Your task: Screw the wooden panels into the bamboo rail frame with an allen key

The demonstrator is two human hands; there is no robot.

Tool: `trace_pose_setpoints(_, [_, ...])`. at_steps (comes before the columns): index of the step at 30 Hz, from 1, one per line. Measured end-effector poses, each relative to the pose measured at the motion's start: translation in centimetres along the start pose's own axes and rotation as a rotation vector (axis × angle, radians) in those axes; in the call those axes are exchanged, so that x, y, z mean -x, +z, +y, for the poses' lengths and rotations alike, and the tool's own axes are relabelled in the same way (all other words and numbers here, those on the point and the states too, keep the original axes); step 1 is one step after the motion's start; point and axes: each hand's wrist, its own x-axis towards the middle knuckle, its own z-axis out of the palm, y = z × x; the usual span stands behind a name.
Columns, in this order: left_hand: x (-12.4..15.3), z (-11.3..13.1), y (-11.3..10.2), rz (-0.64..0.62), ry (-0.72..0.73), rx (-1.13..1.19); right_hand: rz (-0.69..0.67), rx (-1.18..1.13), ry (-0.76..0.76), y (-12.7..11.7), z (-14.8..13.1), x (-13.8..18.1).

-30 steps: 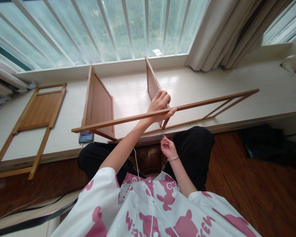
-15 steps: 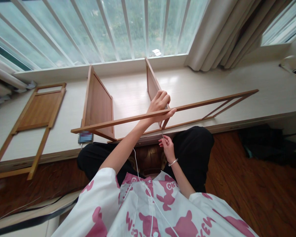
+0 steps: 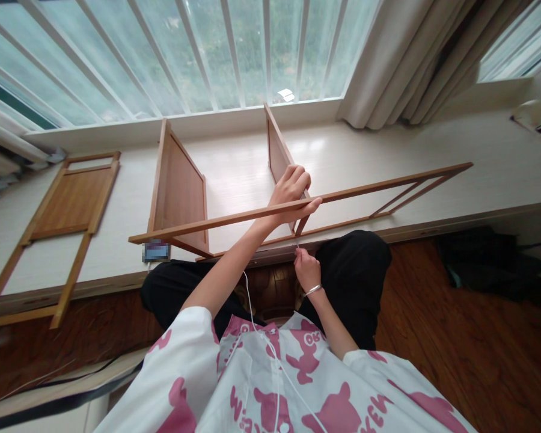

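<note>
A partly joined wooden frame (image 3: pixel 234 218) stands on the white window ledge, with two upright panels and long rails. My left hand (image 3: pixel 290 191) reaches past the top rail and is closed around the edge of the right panel (image 3: pixel 279 144); its thumb lies by the rail. The left panel (image 3: pixel 180 180) stands apart from my hands. Below the frame's lower rail, my right hand (image 3: pixel 307 269) is closed on a thin metal rod (image 3: pixel 298 245), whose tip points up at the rail under the right panel. The fingers hide most of the rod.
On the left a separate wooden frame (image 3: pixel 74 198) lies flat, overhanging the ledge (image 3: pixel 238 156). A phone-like device (image 3: pixel 155 251) sits by the frame's left end. A white cable (image 3: pixel 249 294) hangs before me. Curtains (image 3: pixel 388 66) and a barred window border the ledge; dark cloth (image 3: pixel 487 264) lies right.
My right hand has turned, and its fingers have gone from spread to curled tightly around the rod. My left hand and the wooden frame stay nearly still.
</note>
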Motion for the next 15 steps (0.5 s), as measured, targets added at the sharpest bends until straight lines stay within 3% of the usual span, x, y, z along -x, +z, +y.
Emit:
trace_pose_setpoints(2, [-0.02,0.01,0.03,-0.005,-0.003,-0.002,0.031,-0.036,0.027,0.15,0.02,-0.07])
trace_pose_setpoints(7, [-0.01,0.05,0.12,-0.011,-0.014,-0.007,0.148,-0.396,-0.001,0.53,0.35,-0.25])
trace_pose_setpoints(11, [0.02,0.07,0.06,-0.012,-0.009,-0.005,0.104,-0.432,0.029,0.43,0.31,-0.25])
trace_pose_setpoints(15, [0.02,0.04,0.06,-0.012,-0.009,-0.002,0.058,-0.674,0.102,0.98,0.24,-0.17])
